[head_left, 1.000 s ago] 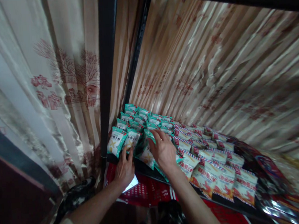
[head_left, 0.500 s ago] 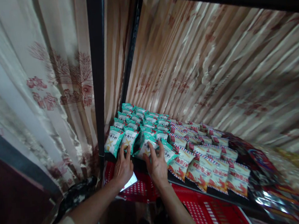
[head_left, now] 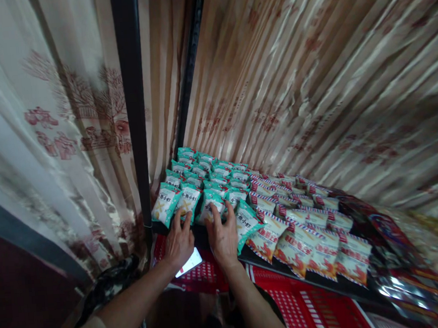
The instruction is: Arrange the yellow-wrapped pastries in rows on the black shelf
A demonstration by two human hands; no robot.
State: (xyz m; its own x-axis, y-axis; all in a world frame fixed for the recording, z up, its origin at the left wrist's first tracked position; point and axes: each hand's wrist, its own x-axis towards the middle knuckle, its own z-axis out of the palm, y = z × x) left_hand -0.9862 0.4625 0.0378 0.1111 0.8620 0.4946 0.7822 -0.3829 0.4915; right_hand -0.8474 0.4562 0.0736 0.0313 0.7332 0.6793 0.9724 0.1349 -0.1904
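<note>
Rows of teal snack packets lie at the left end of a black shelf. My left hand reaches up with its fingers stretched onto the front teal packet. My right hand is beside it, fingers spread over two front teal packets. Neither hand grips a packet. A flat white thing shows just under my left hand; whether that hand holds it I cannot tell.
Red-and-white snack packets fill the shelf to the right, then dark shiny bags. A black upright post stands left of the shelf. Striped curtain hangs behind. A red plastic basket sits below the shelf.
My right hand drew back from deeper in the teal rows to the front packets. The front packets now lie flatter and more even. My left hand stayed at the front left packet.
</note>
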